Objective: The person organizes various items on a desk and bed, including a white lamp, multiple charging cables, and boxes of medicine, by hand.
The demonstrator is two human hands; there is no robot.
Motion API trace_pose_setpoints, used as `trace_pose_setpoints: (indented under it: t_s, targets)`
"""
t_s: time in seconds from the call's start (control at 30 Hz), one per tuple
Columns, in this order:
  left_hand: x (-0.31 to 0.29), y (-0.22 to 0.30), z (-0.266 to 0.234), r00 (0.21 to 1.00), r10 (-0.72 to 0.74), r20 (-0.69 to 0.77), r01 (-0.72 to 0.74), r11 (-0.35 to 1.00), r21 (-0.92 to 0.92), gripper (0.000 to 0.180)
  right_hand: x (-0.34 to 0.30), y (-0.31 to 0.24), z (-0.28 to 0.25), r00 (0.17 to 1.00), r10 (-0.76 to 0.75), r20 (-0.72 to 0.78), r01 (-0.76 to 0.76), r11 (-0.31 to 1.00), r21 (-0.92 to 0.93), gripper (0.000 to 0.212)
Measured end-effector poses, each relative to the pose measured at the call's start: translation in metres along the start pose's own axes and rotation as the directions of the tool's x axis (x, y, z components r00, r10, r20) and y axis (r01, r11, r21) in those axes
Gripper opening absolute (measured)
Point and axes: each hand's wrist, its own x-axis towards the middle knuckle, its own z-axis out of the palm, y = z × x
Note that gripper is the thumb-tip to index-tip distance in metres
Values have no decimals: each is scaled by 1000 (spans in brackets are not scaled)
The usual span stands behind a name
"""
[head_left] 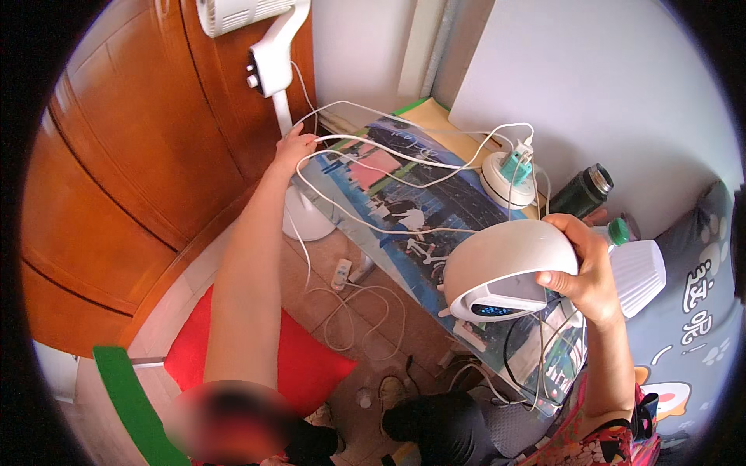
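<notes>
The right hand [583, 276] is holding a big white dome [509, 252], with the thumb on its front edge and the fingers round the back. Under the dome's rim there is a little dark screen [492, 310] with blue lights. The dome is over the near part of the table [396, 216], and I can't tell if it touches the top. The left hand [295, 147] is stretched far out, by the pole of a white fan [272, 68]. A white cord [392, 145] runs right up to its fingers, but I can't tell if they grip it. More loops of white cord cross the picture-covered tabletop. At the back, a blue-green plug [515, 166] sits on a round white base [497, 184], near a dark bottle [571, 194] that leans over. A red cushion [315, 365] is below the left arm.
</notes>
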Motion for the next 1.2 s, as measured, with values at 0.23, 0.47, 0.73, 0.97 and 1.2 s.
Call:
trace_pose_setpoints:
  t_s: [0.23,0.47,0.73,0.97,1.2]
  targets:
    - [-3,117,-24,991,117,-64,-96,958,270,25,-3,10,5,993,16,-113,-24,997,-71,65]
    - [-9,179,4,922,328,206,-290,937,-195,30,-5,12,13,991,-21,-134,0,989,-148,62]
    - [19,208,31,898,393,198,-400,917,-7,63,-7,11,9,995,-76,-68,64,986,-155,59]
    - [40,268,69,953,233,194,-261,956,135,75,-13,20,3,997,-78,16,79,990,-118,54]
    - [39,295,88,973,137,185,-165,975,147,63,-17,20,8,997,-81,15,82,994,-69,51]
